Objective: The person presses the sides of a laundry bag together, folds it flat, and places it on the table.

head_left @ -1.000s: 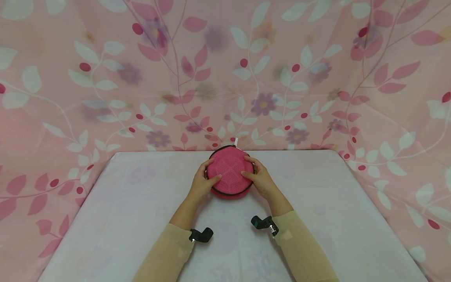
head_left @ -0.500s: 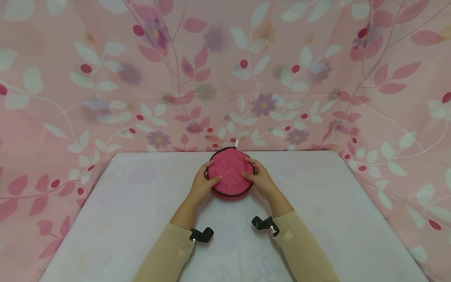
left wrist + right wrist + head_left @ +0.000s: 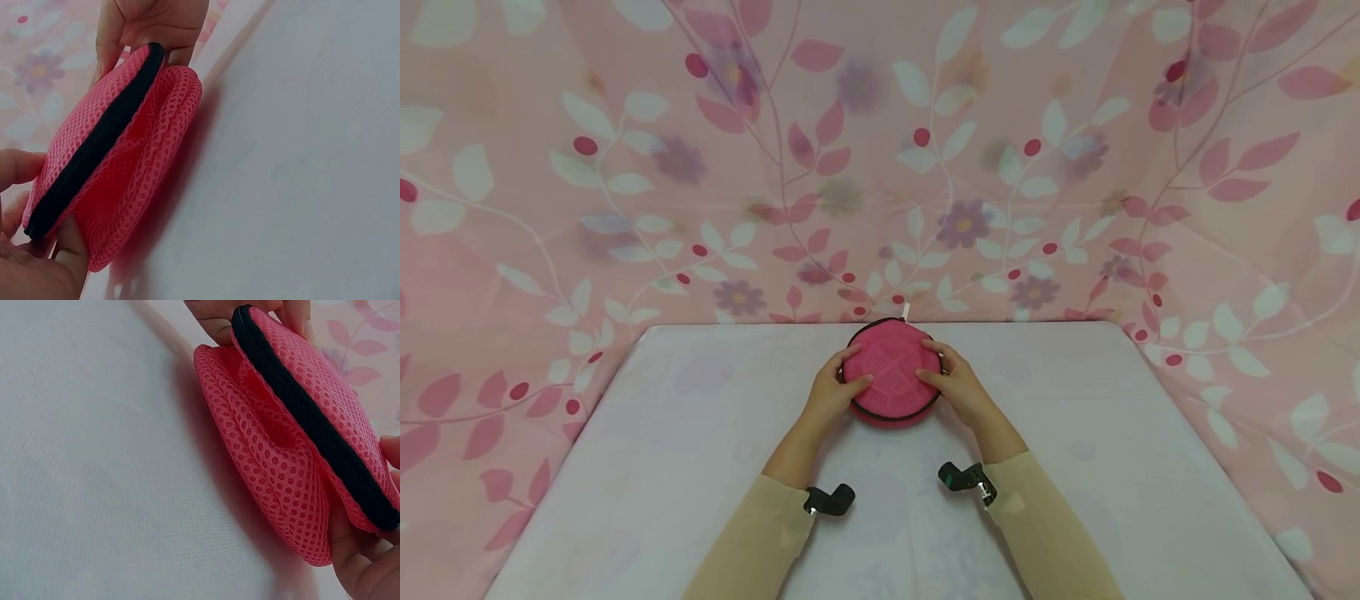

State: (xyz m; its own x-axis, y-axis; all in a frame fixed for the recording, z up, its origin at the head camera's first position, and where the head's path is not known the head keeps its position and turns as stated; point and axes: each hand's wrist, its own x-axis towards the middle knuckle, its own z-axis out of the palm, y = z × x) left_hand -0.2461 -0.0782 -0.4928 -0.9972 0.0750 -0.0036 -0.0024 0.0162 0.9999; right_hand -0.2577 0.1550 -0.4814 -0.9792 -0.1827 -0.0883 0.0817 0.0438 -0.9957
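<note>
L hand (image 3: 827, 390) & R hand (image 3: 962, 387), half-curled, pinch pouch (image 3: 891, 383) at 9 & 3 o'clock, same grip as 1 s ago. Pouch, nr table's (image 3: 700, 442) 12 o'clock edge, sits a touch lower; prob. just minor re-angling.

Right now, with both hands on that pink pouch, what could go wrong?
The soft pink pouch might buckle or twist if the left hand and right hand pull unevenly. A gap shows between its black zipper band and lower mesh layer; the left hand's fingers reach there and might snag.
</note>
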